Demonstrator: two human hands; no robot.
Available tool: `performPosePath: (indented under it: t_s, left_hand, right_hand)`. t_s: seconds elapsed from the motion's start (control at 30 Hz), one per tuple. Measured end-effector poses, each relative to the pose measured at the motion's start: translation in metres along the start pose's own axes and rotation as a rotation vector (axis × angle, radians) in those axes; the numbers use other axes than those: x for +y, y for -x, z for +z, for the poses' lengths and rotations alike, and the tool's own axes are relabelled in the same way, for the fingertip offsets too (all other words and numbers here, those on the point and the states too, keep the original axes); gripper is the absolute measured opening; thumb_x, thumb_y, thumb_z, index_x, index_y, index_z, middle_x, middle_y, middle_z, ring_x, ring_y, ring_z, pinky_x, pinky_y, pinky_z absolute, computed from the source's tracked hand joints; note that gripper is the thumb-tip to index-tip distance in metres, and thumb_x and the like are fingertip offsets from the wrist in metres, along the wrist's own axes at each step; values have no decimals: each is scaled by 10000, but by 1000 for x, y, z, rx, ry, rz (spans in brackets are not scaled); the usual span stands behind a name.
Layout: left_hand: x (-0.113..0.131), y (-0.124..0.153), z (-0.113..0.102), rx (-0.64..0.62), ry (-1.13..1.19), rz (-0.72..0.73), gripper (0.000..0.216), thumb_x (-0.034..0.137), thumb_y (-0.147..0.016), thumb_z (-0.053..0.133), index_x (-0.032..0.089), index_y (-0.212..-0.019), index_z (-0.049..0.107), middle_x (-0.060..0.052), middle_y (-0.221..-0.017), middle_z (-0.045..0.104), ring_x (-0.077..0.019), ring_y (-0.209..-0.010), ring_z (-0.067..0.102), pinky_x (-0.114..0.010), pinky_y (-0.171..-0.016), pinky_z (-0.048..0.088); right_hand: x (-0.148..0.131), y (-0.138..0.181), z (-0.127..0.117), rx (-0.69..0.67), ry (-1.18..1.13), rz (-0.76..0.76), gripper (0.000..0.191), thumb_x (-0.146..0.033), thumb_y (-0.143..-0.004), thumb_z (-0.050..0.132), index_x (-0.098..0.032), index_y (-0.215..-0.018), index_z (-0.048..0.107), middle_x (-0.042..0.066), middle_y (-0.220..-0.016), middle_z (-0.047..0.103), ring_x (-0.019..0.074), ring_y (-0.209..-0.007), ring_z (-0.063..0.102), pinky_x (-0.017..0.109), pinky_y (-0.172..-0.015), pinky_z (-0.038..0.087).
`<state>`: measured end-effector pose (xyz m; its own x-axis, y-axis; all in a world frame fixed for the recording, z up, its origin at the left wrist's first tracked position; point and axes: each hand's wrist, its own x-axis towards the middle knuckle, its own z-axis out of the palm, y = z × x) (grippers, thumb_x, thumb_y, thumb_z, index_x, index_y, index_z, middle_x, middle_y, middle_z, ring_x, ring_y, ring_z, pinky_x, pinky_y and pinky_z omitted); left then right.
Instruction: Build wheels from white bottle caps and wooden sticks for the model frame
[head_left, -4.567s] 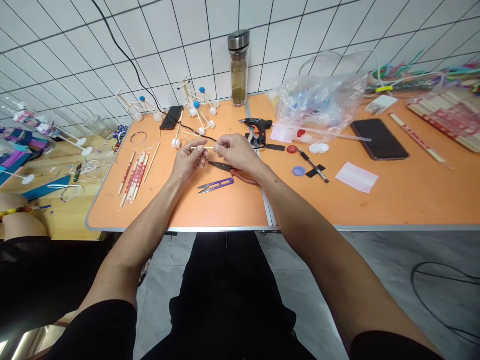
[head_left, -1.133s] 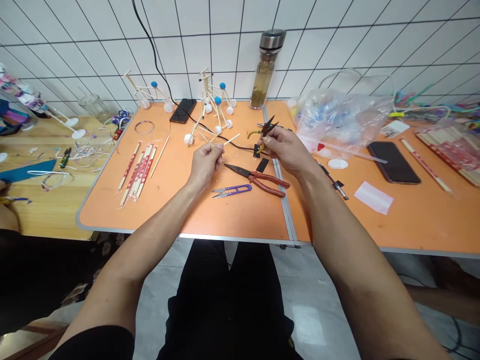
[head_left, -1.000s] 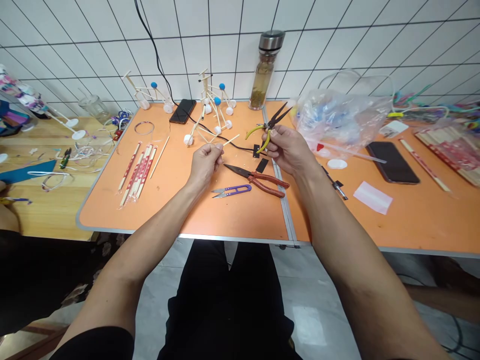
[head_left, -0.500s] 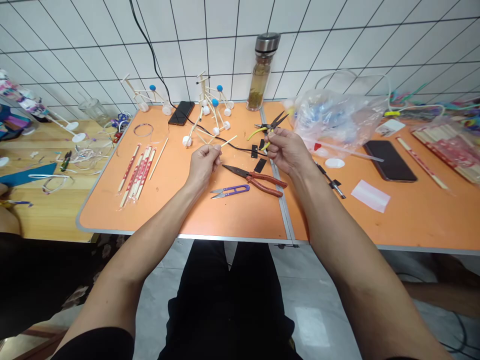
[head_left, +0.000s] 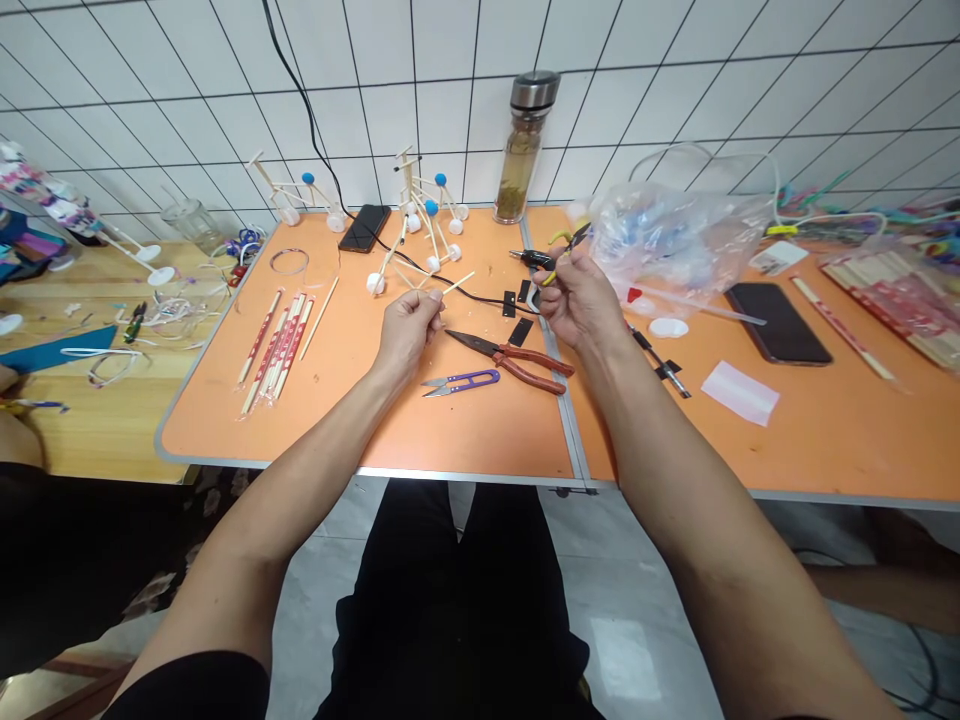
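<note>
left hand (head_left: pixel 409 325) pinching thin wooden stick (head_left: pixel 457 283), right hand (head_left: pixel 581 300) gripping yellow-handled pliers (head_left: pixel 564 250)

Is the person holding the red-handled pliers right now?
No, the red-handled pliers lie on the orange table; the right hand grips yellow-handled pliers instead.

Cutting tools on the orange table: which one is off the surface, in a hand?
The yellow-handled pliers, gripped in the right hand above the table seam. The red-handled pliers and the purple thread snips lie flat on the table, untouched.
</note>
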<state>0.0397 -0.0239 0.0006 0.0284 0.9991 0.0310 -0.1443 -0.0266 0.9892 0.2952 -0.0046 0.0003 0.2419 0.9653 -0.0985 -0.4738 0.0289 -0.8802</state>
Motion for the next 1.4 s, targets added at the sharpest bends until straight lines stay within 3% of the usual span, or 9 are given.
performPosePath:
  t_s: [0.17,0.33,0.5,0.67,0.73,0.8,0.93,1.1,1.4]
  left_hand:
    - [2,0,0,4,0,-4,410,321,-1094,765,183,-724,654,49,-571,573,-55,-442,387,-215,-457,274]
    - [1,0,1,-1,5,-1,440,332,-1085,776,188,-696,629,43,-580,579,-57,-443,385,-218,-456,275]
    - [1,0,1,-8,-13,6,453,410,-1051,831,192,-700,644,43,-571,576,-62,-442,391,-221,-451,273]
    - [2,-1,1,11,-31,-14,404,369,-1063,803,192,-727,665,47,-554,563,-64,-432,393,-217,-446,268]
    - [1,-1,1,11,-36,-13,405,384,-1055,814,194,-730,663,47,-558,567,-63,-432,392,-217,-446,272]
    - [0,-1,1,9,-32,-10,410,398,-1046,825,196,-729,662,47,-560,569,-62,-433,388,-217,-448,274]
    - [-1,-1,1,0,-23,-14,413,413,-1032,838,196,-724,670,46,-552,569,-60,-435,390,-214,-446,274]
    - [-1,-1,2,2,-38,-10,426,428,-1014,850,197,-711,661,45,-549,578,-60,-433,394,-216,-442,275]
    - [-2,-1,2,-1,-29,-21,420,414,-1026,842,194,-717,662,45,-548,572,-61,-438,390,-217,-444,268]
  right_hand:
    - [5,-5,1,83,-48,-92,230,-202,-1010,838,-264,-1058,621,-72,-766,763,53,-540,633,74,-483,527]
    - [-3,-17,-8,308,-324,-207,170,-202,-1106,770,-248,-1017,632,-29,-930,809,82,-793,818,131,-704,702]
    - [-21,-24,-23,506,-525,-140,203,-192,-1235,517,-214,-1068,630,61,-1131,829,93,-1141,864,119,-895,699]
    - [-37,-27,-37,582,-724,-143,175,-224,-1223,543,-176,-1191,709,149,-1430,818,158,-1413,785,173,-986,687]
    - [-43,-29,-43,616,-772,-157,197,-226,-1220,555,-166,-1143,726,148,-1379,841,139,-1279,846,151,-934,683]
    - [-49,-30,-49,655,-805,-167,289,-233,-1225,523,-176,-1027,727,106,-1165,875,101,-965,895,127,-816,681]
    - [-59,-32,-59,705,-893,-167,431,-216,-1208,503,-207,-806,659,16,-768,789,88,-513,760,126,-598,634]
    - [-62,-30,-65,708,-1017,-136,475,-177,-1189,471,-221,-743,628,6,-678,764,129,-460,745,190,-538,629]
    - [-65,-32,-68,651,-1181,-13,307,-182,-1149,551,-201,-926,761,50,-807,820,154,-546,793,194,-563,642]
